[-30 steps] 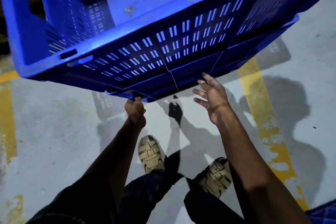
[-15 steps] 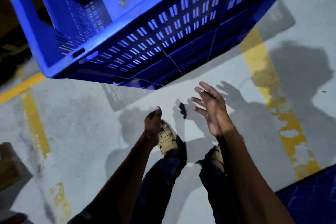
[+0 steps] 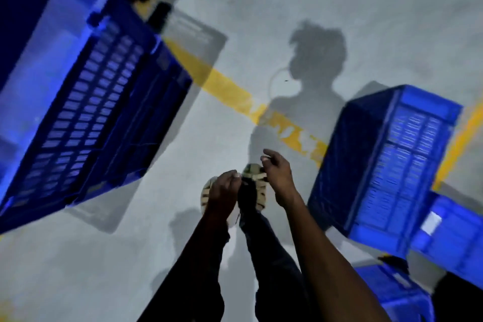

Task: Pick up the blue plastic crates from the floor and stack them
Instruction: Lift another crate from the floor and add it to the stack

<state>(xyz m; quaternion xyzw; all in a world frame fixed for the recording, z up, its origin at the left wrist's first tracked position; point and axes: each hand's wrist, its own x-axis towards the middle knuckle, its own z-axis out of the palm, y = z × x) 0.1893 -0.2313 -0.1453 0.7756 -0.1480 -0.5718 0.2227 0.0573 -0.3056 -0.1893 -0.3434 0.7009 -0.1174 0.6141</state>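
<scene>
Crates sit on both sides of you. The tall stack of blue crates [image 3: 86,102] stands at your left on the grey floor [image 3: 261,21], its open top and slotted wall facing the camera. Another blue crate [image 3: 386,162] stands on end at your right, near a yellow floor line [image 3: 227,86], with more blue crates [image 3: 449,232] low at the right edge behind it. Your left hand [image 3: 222,191] and right hand [image 3: 278,172] hang free between the two groups, above your sandalled feet [image 3: 254,180]. Neither grip holds anything: both hands have loosely curled, relaxed fingers, well apart from every crate. Your shadow [image 3: 313,60] falls across the floor ahead.
</scene>
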